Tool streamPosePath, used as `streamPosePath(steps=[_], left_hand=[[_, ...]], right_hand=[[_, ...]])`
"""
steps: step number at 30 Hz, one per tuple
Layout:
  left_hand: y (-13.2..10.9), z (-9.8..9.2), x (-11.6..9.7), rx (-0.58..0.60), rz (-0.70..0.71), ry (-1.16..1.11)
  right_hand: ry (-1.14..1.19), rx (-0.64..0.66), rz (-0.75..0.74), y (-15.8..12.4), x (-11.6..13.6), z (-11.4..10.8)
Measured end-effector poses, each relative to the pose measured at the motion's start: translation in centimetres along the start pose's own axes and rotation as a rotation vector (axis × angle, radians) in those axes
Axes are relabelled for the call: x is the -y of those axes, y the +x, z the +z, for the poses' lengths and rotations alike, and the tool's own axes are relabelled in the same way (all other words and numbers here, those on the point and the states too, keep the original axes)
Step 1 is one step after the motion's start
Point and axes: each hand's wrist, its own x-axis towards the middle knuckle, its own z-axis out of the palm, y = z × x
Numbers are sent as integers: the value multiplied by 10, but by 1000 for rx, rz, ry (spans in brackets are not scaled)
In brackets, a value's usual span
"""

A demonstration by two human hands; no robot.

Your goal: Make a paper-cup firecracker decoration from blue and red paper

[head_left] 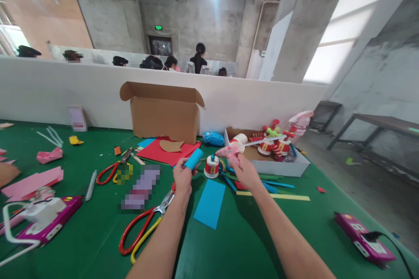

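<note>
left hand (pixel 182 177): fingers closed around a blue paper tube (pixel 194 159), a smooth short cylinder held at a tilt. right hand (pixel 241 168): wrapped around the grip of a pink glue gun (pixel 231 153), hard plastic, nose toward the tube, the two apart (a pale translucent stick (pixel 263 141) runs out behind, over a box).

between the hands, on the green table (pixel 209 255): a white paper cup (pixel 211 168) with a red band, springy coiled strips at its sides, a bit of blue on top. nearer, a flat rectangle of blue paper (pixel 210 203); to its right a thin pale yellow strip (pixel 276 196). scissors (pixel 163 207) by the left forearm, metal, looped handles red and yellow.

containers: a shallow white box (pixel 278 168), brown inside, holds more red-and-white cups (pixel 266 147) plus coiled red pieces and lime-green bits. left of it, brown cardboard (pixel 165 117) with rounded flaps stands upright behind red sheets (pixel 153 153).
</note>
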Motion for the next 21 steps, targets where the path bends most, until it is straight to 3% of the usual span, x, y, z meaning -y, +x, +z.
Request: streamPosePath(steps=[21], left_hand=[[1,-2,4,19,21,-18]], right_hand=[[-66,43,56,-2,10,-7]])
